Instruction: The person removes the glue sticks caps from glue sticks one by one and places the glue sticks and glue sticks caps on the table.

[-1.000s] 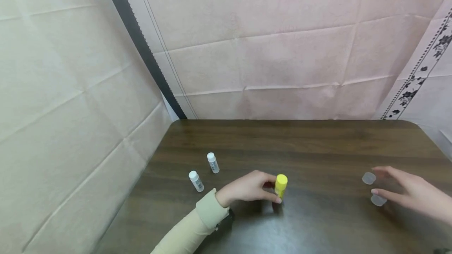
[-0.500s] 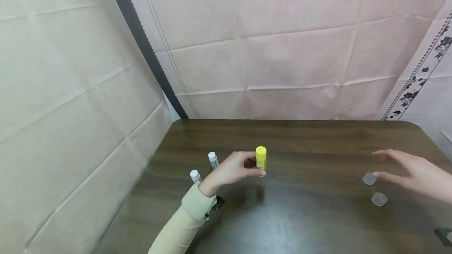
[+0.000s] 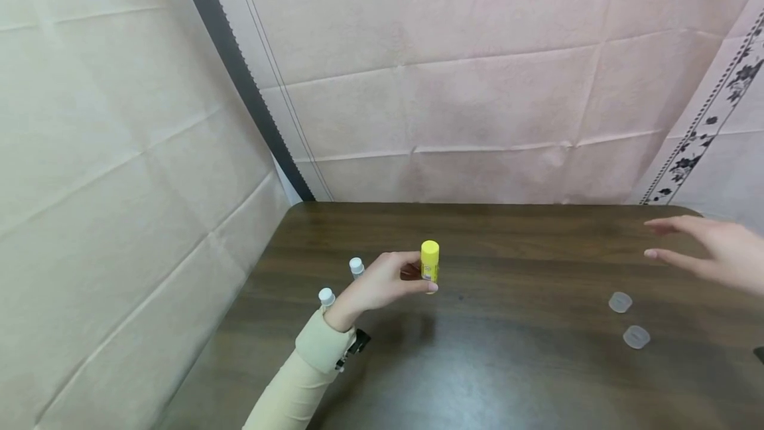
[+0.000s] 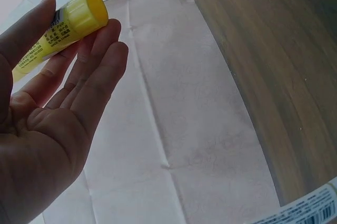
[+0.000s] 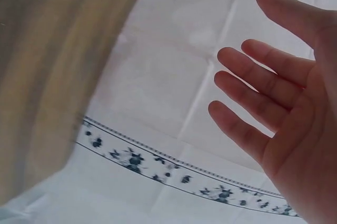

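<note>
A yellow glue stick (image 3: 429,259) is pinched upright between the thumb and fingers of my left hand (image 3: 382,284), raised over the table. In the left wrist view the printed label of the glue stick (image 4: 60,29) faces the camera. Behind the left hand and sleeve stand two white-capped sticks: one cap (image 3: 356,265) shows beyond the hand, the other cap (image 3: 326,296) beside the cuff. At the right, my right hand (image 3: 719,251) hovers with nothing in it, fingers loosely extended in the right wrist view. Below it lie two small translucent round caps or cups (image 3: 620,302), apart from each other.
The dark wood table (image 3: 537,251) reaches back to a pale cloth wall (image 3: 495,98). Another cloth (image 3: 137,217) hangs along the left side. A dark object (image 3: 759,354) shows at the right edge.
My left hand has lifted the glue stick off the table and carried it left and away from me. The right hand has risen from the translucent pieces and moved farther back.
</note>
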Motion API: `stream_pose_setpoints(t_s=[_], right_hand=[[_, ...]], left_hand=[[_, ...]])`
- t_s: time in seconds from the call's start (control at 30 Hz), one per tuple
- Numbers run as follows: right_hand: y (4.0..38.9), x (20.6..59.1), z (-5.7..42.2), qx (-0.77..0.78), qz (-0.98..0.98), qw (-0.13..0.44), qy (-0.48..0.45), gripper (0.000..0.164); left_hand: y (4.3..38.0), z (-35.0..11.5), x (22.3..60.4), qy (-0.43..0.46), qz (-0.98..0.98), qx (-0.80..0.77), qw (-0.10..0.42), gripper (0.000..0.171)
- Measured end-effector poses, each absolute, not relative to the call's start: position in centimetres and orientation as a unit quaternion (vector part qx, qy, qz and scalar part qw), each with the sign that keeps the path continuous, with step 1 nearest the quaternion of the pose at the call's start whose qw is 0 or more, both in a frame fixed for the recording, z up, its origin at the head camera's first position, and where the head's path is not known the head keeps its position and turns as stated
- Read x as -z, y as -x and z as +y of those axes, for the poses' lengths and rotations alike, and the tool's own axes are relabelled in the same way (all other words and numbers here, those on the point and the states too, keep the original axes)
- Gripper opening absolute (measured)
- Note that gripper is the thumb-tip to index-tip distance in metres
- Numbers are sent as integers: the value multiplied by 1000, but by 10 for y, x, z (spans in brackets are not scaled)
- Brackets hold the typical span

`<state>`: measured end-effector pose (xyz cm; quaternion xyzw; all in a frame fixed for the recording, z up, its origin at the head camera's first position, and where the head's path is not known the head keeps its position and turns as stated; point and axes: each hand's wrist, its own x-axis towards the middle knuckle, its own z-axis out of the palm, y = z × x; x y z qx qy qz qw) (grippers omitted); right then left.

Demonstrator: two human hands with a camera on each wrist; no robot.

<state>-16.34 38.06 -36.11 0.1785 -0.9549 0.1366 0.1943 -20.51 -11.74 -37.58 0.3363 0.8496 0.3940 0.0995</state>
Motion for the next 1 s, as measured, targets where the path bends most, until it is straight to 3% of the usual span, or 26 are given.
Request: stream_pose_setpoints(t_s=[0.33,0.6,1.0], right_hand=[[181,331,377,-161,-932,256,-201,41],[193,289,351,-102,-951,185,-226,55],[198,245,267,-88,-922,163,-339,54]], left_hand=[[204,-116,371,-333,848,-398,106,27],[200,-108,370,-342,845,-396,113,24],[197,-99,367,-347,841,-398,121,24]])
